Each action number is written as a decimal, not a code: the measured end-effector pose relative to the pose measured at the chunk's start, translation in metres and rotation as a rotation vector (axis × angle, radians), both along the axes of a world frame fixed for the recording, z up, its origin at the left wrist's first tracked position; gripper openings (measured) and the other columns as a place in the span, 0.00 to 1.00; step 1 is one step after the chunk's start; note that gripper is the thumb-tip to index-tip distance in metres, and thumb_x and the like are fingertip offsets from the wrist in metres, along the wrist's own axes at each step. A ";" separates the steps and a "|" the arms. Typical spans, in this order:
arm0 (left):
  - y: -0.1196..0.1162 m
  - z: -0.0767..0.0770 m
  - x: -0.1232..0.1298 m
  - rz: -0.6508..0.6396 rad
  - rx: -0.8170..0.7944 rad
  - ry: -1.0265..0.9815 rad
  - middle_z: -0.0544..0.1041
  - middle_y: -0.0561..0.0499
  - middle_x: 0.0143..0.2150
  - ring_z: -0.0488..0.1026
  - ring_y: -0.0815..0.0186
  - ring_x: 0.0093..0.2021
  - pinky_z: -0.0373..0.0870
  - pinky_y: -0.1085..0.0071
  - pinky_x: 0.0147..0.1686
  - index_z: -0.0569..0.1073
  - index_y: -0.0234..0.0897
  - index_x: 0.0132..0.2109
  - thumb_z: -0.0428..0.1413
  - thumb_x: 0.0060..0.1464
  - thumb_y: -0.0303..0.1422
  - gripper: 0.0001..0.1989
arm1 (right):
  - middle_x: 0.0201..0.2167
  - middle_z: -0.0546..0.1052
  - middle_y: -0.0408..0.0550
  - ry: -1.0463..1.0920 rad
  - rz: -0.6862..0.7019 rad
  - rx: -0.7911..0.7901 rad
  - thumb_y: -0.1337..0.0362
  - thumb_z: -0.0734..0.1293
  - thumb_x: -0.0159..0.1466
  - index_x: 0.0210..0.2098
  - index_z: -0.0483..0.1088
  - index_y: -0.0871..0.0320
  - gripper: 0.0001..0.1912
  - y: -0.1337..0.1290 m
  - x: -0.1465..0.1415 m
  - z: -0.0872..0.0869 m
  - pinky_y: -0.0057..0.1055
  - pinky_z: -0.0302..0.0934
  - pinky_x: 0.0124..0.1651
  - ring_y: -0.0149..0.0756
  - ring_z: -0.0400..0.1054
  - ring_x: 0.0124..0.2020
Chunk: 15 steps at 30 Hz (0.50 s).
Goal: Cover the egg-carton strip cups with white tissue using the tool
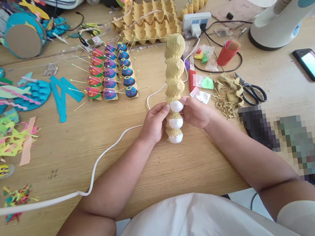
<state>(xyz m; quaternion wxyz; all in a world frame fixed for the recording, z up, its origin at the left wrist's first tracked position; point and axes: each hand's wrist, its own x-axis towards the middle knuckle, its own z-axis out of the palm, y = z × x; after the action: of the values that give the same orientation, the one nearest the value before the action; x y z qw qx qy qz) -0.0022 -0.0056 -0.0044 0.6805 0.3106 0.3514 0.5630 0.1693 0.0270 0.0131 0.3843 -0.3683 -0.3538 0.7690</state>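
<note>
Remote view: I have the egg-carton strip [175, 88] on the near side of the stacked egg trays [148, 21]. My left hand [155, 123], partly curled, grips one edge; my right hand [197, 112] pinches the opposite edge. I judge the pulp light, rough, stiff yet crushable, best held on bare cups, sparing the perhaps soft white caps [176, 123].

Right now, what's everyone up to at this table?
One person is holding a bumpy tan strip between the left hand and the right hand. The three bumps nearest the person have white coverings; the three farther ones are plain. To the left of the strip stand three rows of colourful bumps with thin sticks poking out. Scissors lie to the right.
</note>
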 end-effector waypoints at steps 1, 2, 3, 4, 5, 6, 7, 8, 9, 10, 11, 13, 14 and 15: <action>0.000 0.000 0.000 -0.002 0.001 0.001 0.85 0.52 0.32 0.81 0.64 0.33 0.76 0.67 0.37 0.87 0.40 0.39 0.81 0.46 0.53 0.24 | 0.37 0.87 0.45 -0.002 -0.001 0.000 0.43 0.83 0.56 0.38 0.76 0.51 0.24 0.000 0.000 0.001 0.36 0.74 0.45 0.44 0.82 0.47; 0.000 -0.001 0.000 -0.003 0.001 0.003 0.85 0.52 0.32 0.80 0.64 0.33 0.76 0.67 0.36 0.87 0.39 0.39 0.81 0.46 0.53 0.24 | 0.38 0.87 0.46 0.001 0.003 -0.002 0.42 0.83 0.56 0.38 0.75 0.51 0.24 -0.001 0.000 0.002 0.37 0.75 0.46 0.45 0.82 0.49; 0.000 -0.002 -0.001 -0.003 0.000 0.004 0.85 0.52 0.32 0.80 0.65 0.32 0.75 0.67 0.35 0.87 0.39 0.39 0.81 0.47 0.53 0.24 | 0.39 0.87 0.47 0.006 0.009 -0.005 0.42 0.82 0.57 0.38 0.75 0.50 0.24 -0.001 -0.001 0.002 0.39 0.75 0.47 0.47 0.82 0.51; 0.001 -0.002 -0.001 -0.006 -0.003 0.003 0.85 0.51 0.32 0.79 0.65 0.32 0.75 0.67 0.35 0.87 0.39 0.39 0.81 0.47 0.53 0.24 | 0.39 0.88 0.47 0.010 0.016 -0.008 0.40 0.81 0.57 0.38 0.75 0.50 0.24 -0.001 -0.001 0.003 0.41 0.76 0.49 0.49 0.82 0.53; 0.001 -0.003 -0.001 -0.009 -0.008 -0.001 0.85 0.51 0.32 0.79 0.64 0.32 0.74 0.67 0.34 0.87 0.39 0.39 0.81 0.47 0.53 0.24 | 0.40 0.88 0.48 0.011 0.022 -0.010 0.40 0.81 0.57 0.38 0.75 0.49 0.24 -0.001 -0.001 0.004 0.43 0.77 0.51 0.51 0.82 0.54; 0.001 -0.003 -0.001 -0.013 -0.015 -0.008 0.85 0.51 0.32 0.80 0.64 0.32 0.75 0.67 0.34 0.87 0.39 0.39 0.81 0.47 0.52 0.24 | 0.40 0.88 0.48 0.006 0.023 -0.009 0.39 0.81 0.57 0.38 0.75 0.49 0.24 -0.002 -0.001 0.005 0.44 0.78 0.53 0.51 0.82 0.56; 0.001 -0.003 -0.002 -0.017 -0.021 -0.017 0.85 0.51 0.32 0.80 0.63 0.33 0.75 0.67 0.35 0.86 0.39 0.39 0.81 0.47 0.52 0.24 | 0.41 0.88 0.49 -0.002 0.019 -0.007 0.40 0.82 0.57 0.37 0.76 0.48 0.24 -0.002 -0.002 0.005 0.45 0.78 0.55 0.52 0.82 0.57; 0.001 -0.003 -0.002 -0.023 -0.027 -0.026 0.85 0.51 0.32 0.81 0.63 0.34 0.76 0.67 0.35 0.86 0.39 0.39 0.81 0.48 0.51 0.23 | 0.41 0.88 0.49 -0.010 0.013 -0.004 0.40 0.82 0.56 0.37 0.76 0.48 0.24 -0.002 -0.002 0.006 0.44 0.78 0.56 0.52 0.82 0.58; 0.001 -0.002 -0.002 -0.029 -0.035 -0.033 0.85 0.51 0.32 0.82 0.62 0.34 0.76 0.67 0.35 0.86 0.39 0.39 0.80 0.49 0.50 0.22 | 0.42 0.89 0.49 -0.014 0.005 -0.004 0.41 0.83 0.55 0.37 0.76 0.49 0.23 -0.002 -0.002 0.006 0.44 0.78 0.57 0.52 0.82 0.59; 0.001 -0.002 -0.001 -0.032 -0.043 -0.039 0.84 0.52 0.32 0.82 0.62 0.34 0.76 0.67 0.35 0.85 0.39 0.39 0.80 0.51 0.49 0.21 | 0.42 0.89 0.49 -0.012 -0.001 -0.008 0.41 0.83 0.55 0.37 0.76 0.49 0.23 -0.003 -0.003 0.006 0.44 0.79 0.58 0.52 0.82 0.59; 0.001 -0.001 -0.001 -0.034 -0.054 -0.046 0.84 0.52 0.32 0.82 0.62 0.34 0.77 0.68 0.35 0.84 0.39 0.39 0.79 0.52 0.48 0.20 | 0.42 0.89 0.49 -0.005 -0.003 -0.014 0.41 0.83 0.55 0.37 0.76 0.49 0.24 -0.003 -0.003 0.006 0.45 0.79 0.58 0.52 0.82 0.59; 0.001 0.001 -0.001 -0.033 -0.075 -0.064 0.83 0.53 0.31 0.81 0.64 0.33 0.77 0.68 0.35 0.83 0.39 0.37 0.78 0.55 0.45 0.17 | 0.41 0.89 0.49 0.003 0.000 -0.016 0.40 0.82 0.55 0.36 0.77 0.49 0.24 -0.003 -0.003 0.005 0.44 0.79 0.58 0.52 0.83 0.58; 0.000 0.001 -0.001 -0.028 -0.082 -0.076 0.83 0.54 0.31 0.80 0.65 0.32 0.77 0.69 0.35 0.83 0.39 0.37 0.78 0.55 0.44 0.16 | 0.41 0.89 0.48 0.002 -0.001 -0.008 0.40 0.82 0.56 0.36 0.77 0.49 0.24 -0.002 -0.003 0.004 0.44 0.80 0.57 0.51 0.83 0.57; 0.000 0.002 -0.001 -0.024 -0.085 -0.086 0.83 0.54 0.30 0.80 0.66 0.31 0.78 0.69 0.35 0.83 0.39 0.36 0.78 0.56 0.43 0.16 | 0.40 0.89 0.48 -0.002 -0.003 0.005 0.40 0.82 0.56 0.36 0.76 0.49 0.23 -0.002 -0.003 0.002 0.43 0.80 0.55 0.50 0.83 0.55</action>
<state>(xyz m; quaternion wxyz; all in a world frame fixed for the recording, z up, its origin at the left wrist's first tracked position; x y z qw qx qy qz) -0.0030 -0.0051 -0.0026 0.7143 0.2612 0.3418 0.5519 0.1668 0.0248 0.0155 0.3860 -0.3688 -0.3556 0.7672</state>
